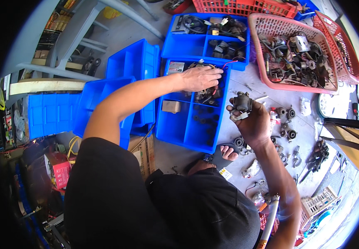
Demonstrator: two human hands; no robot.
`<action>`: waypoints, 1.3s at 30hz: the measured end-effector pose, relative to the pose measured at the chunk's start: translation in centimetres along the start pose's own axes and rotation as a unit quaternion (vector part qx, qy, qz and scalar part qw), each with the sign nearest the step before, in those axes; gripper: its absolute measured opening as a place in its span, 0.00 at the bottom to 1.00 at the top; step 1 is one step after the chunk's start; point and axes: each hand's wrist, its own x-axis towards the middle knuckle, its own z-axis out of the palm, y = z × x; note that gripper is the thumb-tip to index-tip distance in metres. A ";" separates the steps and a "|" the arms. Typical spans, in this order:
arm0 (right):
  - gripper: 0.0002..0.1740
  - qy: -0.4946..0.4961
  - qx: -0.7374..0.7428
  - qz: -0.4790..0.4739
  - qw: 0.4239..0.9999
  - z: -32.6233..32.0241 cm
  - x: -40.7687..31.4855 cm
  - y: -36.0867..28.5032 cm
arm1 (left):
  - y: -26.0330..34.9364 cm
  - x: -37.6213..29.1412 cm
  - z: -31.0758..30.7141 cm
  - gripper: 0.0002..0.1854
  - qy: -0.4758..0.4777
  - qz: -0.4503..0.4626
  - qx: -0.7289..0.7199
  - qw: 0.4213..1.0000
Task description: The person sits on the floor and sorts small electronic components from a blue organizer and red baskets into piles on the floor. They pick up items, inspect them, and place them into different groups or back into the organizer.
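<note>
My right hand (253, 124) holds up a dark mechanical part with a white plastic connector (241, 102), over the floor to the right of the bins. With its palm down, my left hand (202, 77) lies over small wired parts in the upper compartments of a blue divided bin (174, 141). That bin also has a small cardboard box (171, 106), a white and red box (176, 67) and small dark round pieces (202, 118). What the left fingers touch underneath is hidden.
Another blue divided bin (182, 46) with cables and parts stands beyond. At the right, a pink plastic basket (255, 46) is heaped with used parts. Gears and rings (290, 113) lie on the floor. Empty-looking blue bins (126, 62) stand left. A lit cigarette (271, 219) shows low in view.
</note>
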 end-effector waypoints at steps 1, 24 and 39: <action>0.24 0.013 0.020 -0.009 1.000 0.2 0.5 1.2 | -0.2 -0.6 -0.7 0.17 -0.042 -0.005 0.007 0.999; 0.31 0.099 -0.329 -0.083 0.936 1.4 4.0 10.2 | -1.2 -1.9 -11.0 0.22 -0.047 -0.338 -0.650 0.679; 0.22 0.027 -0.669 -0.327 0.667 -0.5 9.9 14.7 | 2.6 -12.9 -5.7 0.27 -0.256 -0.437 -0.391 0.768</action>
